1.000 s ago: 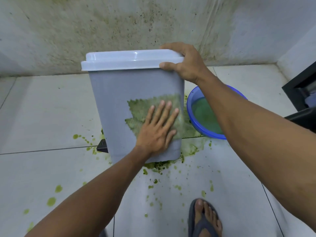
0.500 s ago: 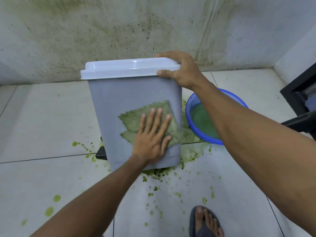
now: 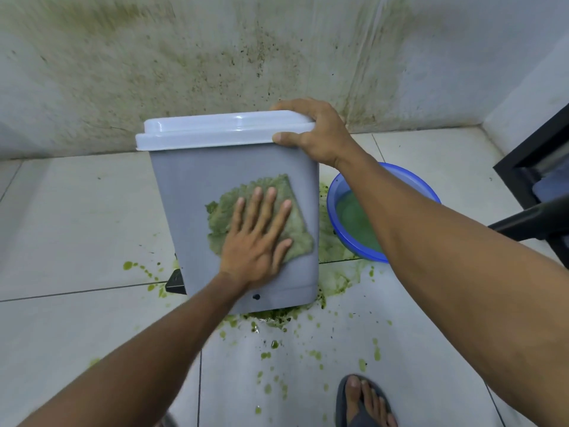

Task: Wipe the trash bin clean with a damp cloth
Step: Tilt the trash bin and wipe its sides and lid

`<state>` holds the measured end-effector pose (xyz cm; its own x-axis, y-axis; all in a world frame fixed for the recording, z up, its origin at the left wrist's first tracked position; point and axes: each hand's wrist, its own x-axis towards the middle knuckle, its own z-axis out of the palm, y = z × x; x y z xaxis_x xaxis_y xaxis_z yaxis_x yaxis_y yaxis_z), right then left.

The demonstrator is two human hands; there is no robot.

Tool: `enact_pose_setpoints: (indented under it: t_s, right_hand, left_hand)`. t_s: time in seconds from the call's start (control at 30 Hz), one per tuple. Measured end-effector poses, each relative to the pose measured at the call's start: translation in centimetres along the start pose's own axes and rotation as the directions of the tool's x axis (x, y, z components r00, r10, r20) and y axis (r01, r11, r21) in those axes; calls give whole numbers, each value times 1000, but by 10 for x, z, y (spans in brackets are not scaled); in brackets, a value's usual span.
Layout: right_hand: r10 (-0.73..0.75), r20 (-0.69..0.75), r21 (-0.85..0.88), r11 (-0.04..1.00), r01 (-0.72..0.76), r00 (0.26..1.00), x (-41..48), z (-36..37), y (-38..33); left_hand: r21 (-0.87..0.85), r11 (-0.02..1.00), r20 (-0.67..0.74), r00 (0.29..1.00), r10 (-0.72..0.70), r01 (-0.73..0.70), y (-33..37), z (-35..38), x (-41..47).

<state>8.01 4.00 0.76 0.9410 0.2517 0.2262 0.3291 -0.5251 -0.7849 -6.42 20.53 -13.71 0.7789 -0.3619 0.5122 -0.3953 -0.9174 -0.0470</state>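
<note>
On the bin's [image 3: 191, 195] front I see my left hand [image 3: 255, 241] pressing the cloth [image 3: 295, 223] flat, fingers spread; my right hand [image 3: 314, 131] grips the lid [image 3: 215, 131] corner.

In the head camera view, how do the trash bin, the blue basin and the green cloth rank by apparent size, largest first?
1. trash bin, clearly the largest.
2. blue basin, though the right arm hides part of it.
3. green cloth, partly under the left hand.

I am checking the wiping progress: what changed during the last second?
The left hand slid the green cloth leftward across the gray bin, flat palm on it. The right hand kept gripping the white lid. The blue basin did not move.
</note>
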Motion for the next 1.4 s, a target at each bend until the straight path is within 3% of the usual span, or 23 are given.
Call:
enact_pose_setpoints:
  t_s: [0.07,0.13,0.23,0.37,0.43,0.53,0.63,0.7,0.83,0.93,1.0,1.1,1.17,1.23,1.3,1.4]
  right_hand:
    - [0,2,-2,1000,0,1000,-2,-1,-2]
    - [2,4,-15,1000,-2,1000,-4,-2,-3]
    - [-11,-2,-23,1000,11,1000,-8,-1,-5]
    - [-17,-11,-31,999,16,1000,-12,-3,-6]
    - [-18,-4,-24,1000,18,1000,-12,-2,-6]
    - [-14,-6,-30,999,14,1000,-12,-3,-7]
    - [-2,4,-41,999,2,1000,-11,-4,-7]
    - [-5,9,-33,999,5,1000,-11,-4,-6]
    - [-15,9,-29,999,15,1000,-11,-4,-4]
    - [-13,11,-23,1000,13,1000,-11,-4,-4]
    - [-23,6,-14,1000,23,1000,-10,-3,-3]
    - [-10,10,9,1000,10,1000,-8,-4,-4]
    - [7,9,8,1000,-7,1000,-7,-5,-6]
    - [4,12,35,999,-4,1000,-7,-5,-6]
    - [4,22,50,999,-5,1000,-8,-5,-8]
    - [5,19,52,999,-6,1000,-9,-4,-5]
  left_hand:
    - [-37,999,25,999,28,-27,33,8,4]
    - [-38,983,124,975,182,-178,60,20,-14]
    - [-31,892,296,848,440,-452,72,32,-53]
    - [-49,778,276,740,613,-627,38,23,-52]
    - [-10,810,201,792,576,-586,19,12,-21]
    - [23,920,86,918,387,-390,7,-3,22]
    - [-1,966,40,965,259,-259,18,-1,17]
    - [-10,946,92,942,322,-323,38,14,-11]
    - [-42,837,289,795,533,-545,53,32,-73]
    - [-24,867,232,841,489,-498,22,21,-81]
    - [29,925,178,913,367,-378,-13,4,-69]
    - [95,993,37,997,69,-72,-65,-19,-40]
    - [65,989,-30,991,-132,134,-72,-26,-32]
    - [26,972,-34,972,-231,232,-56,-20,-42]
    - [18,989,24,989,-147,146,-31,-4,-68]
    - [42,985,159,974,160,-168,-5,17,-111]
